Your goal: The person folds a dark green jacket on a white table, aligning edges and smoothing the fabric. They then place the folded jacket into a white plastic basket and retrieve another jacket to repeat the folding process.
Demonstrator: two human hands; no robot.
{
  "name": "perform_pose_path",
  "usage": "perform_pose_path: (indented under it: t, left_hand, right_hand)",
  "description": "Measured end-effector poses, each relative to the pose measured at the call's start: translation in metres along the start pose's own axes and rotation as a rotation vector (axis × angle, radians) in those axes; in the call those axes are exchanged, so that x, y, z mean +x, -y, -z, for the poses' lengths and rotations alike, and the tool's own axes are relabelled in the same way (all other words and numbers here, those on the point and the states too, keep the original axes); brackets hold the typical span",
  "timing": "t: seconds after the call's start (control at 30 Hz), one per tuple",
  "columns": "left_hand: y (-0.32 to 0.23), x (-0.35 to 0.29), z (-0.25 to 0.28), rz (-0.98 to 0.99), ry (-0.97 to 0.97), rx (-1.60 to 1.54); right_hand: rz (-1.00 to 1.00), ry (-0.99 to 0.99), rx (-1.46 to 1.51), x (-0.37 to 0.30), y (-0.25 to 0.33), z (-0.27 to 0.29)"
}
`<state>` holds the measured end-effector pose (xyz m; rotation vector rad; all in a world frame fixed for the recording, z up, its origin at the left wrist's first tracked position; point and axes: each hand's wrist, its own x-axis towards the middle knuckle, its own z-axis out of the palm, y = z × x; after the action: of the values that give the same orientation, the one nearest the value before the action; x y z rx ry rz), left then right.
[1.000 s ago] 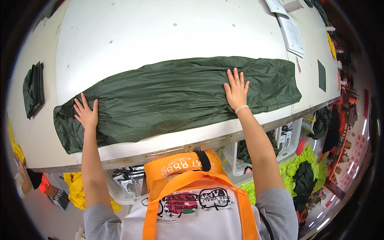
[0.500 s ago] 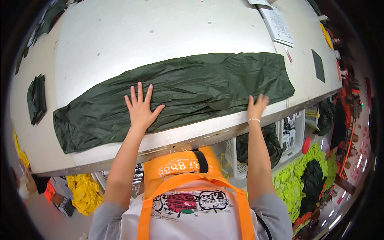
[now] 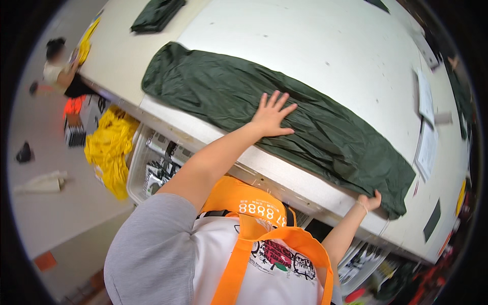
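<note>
A long folded strip of dark green, thin, shiny fabric (image 3: 223, 84) lies creased along the near edge of the white table (image 3: 315, 46). Pressed flat on its middle is my left hand (image 3: 273, 117), fingers spread. My right hand (image 3: 371, 202) is at the strip's near edge, close to its right end. Its fingers are curled at the fabric there, partly hidden, and look closed on the edge. Whether the strip is a garment cannot be made out.
A folded dark green bundle (image 3: 157, 14) rests at the table's far left. Papers (image 3: 426, 150) and a dark green patch (image 3: 432, 221) lie at the right. Below the edge are a white crate (image 3: 136, 175) of packets and yellow fabric (image 3: 111, 147). Another person (image 3: 60, 68) is at far left.
The view has turned, so the strip now slants down to the right. My left hand still lies spread on the fabric; my right hand has moved along the near edge toward the right end.
</note>
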<state>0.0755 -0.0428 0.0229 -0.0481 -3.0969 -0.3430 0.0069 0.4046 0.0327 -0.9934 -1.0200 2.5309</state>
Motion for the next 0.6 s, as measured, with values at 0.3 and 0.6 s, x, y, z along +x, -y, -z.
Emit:
perform_pose_path:
  t: [0.3, 0.6]
  left_hand:
    - [-0.058, 0.028, -0.016, 0.309, -0.04, -0.302]
    - [-0.023, 0.018, -0.033, 0.236, -0.487, -0.848]
  right_hand:
    - [0.122, 0.196, 0.074, 0.003, 0.022, -0.074]
    - [-0.155, 1.382, -0.312, -0.285, -0.09, -0.362]
